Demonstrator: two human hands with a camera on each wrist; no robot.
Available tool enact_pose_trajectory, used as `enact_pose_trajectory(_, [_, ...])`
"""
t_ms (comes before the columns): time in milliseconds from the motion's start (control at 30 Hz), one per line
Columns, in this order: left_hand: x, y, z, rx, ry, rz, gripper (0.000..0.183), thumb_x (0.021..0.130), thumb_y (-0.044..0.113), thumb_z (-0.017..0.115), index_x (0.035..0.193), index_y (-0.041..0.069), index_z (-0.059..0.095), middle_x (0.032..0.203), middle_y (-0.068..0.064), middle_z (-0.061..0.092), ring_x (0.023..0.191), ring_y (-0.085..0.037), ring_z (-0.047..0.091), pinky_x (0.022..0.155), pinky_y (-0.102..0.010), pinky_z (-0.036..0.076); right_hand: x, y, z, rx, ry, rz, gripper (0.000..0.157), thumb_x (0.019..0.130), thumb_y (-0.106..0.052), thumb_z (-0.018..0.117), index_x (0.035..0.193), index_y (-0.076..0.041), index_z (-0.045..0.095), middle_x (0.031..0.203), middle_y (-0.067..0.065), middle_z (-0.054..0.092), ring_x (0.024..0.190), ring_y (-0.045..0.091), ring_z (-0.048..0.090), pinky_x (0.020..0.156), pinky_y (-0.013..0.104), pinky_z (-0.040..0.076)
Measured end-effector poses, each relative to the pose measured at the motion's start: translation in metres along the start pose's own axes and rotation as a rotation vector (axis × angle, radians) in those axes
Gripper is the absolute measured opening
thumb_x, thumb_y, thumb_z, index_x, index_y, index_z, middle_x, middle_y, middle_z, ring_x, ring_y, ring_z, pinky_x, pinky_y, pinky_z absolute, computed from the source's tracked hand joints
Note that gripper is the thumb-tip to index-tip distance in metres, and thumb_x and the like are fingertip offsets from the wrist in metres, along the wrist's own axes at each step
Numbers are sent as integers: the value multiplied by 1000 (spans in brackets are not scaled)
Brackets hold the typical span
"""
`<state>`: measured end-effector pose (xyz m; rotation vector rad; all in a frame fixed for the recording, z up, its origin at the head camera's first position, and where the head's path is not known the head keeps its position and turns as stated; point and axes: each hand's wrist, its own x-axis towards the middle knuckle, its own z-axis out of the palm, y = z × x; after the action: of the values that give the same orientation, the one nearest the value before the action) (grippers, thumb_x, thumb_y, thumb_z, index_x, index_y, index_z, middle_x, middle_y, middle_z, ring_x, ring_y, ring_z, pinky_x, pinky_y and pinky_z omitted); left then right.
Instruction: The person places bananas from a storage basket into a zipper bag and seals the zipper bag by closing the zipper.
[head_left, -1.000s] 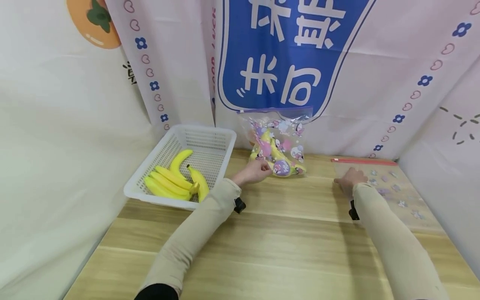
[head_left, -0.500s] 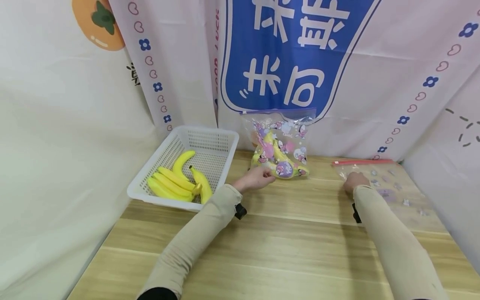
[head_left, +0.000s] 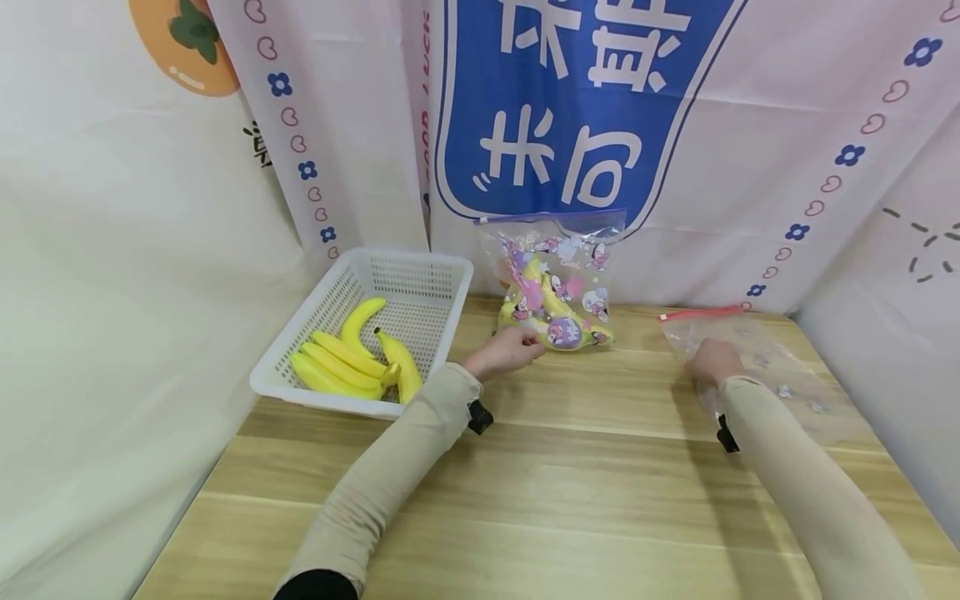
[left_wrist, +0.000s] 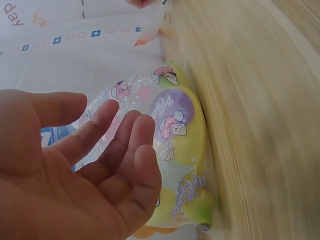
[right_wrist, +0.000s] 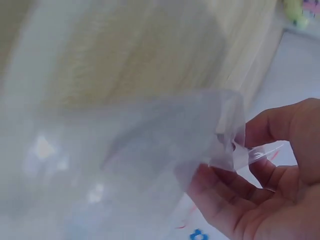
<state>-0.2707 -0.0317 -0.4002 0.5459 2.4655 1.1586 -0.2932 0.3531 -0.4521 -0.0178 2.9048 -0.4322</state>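
A clear zip bag (head_left: 783, 390) with a red zip strip and small printed figures lies at the right of the table, its left side raised. My right hand (head_left: 716, 363) pinches that side; in the right wrist view the thumb and fingers (right_wrist: 217, 192) grip the crumpled plastic. My left hand (head_left: 504, 352) is beside a printed zip bag (head_left: 564, 332) with a purple zip strip, standing against the back cloth with bananas inside. The left wrist view shows this hand (left_wrist: 95, 172) palm up, fingers loosely bent, holding nothing.
On the left stands a white perforated basket (head_left: 262, 379) with several yellow bananas (head_left: 337, 367) in it. Printed cloth (head_left: 367, 167) hangs behind and at both sides of the wooden table (head_left: 570, 500).
My right hand has taken hold of the red-zip bag and pulled its left side up from the table, bending the zip strip. The left hand stays by the banana bag.
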Motion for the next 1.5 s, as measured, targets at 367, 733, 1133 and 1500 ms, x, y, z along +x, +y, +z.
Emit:
enact_pose_trajectory(367, [4,1,2,-173,-5,-74,24,101,22,44,108,3,57,104,-13,60,98,-25,60,86,-39,50,-32,-45,8,-25,68,-196,18,78,-10,59,86,5,55,75,13,58,66,29,56,60,43,50])
enact_pose_trajectory(733, [13,2,19,-386,-47,-131,40,103,23,41,129,-7,44,121,-28,52,109,-37,56,90,-44,49,-60,-77,26,-84,155,-353,8,69,-2,58,71,-5,51,60,3,49,53,21,46,48,37,42])
enact_pose_trajectory(1133, [27,2,55,-542,-145,-168,48,98,32,51,123,-9,49,103,-20,60,102,-38,60,88,-46,50,-74,-100,44,-192,194,-545,18,69,-3,61,63,-13,48,59,-1,45,52,16,44,47,34,41])
enact_pose_trajectory(1500, [37,4,72,-438,-9,-175,15,92,12,60,95,-3,63,72,-4,56,60,-11,54,71,-34,56,-74,-106,45,-178,199,-729,28,73,-1,62,63,-16,40,60,-7,36,53,10,35,49,28,32])
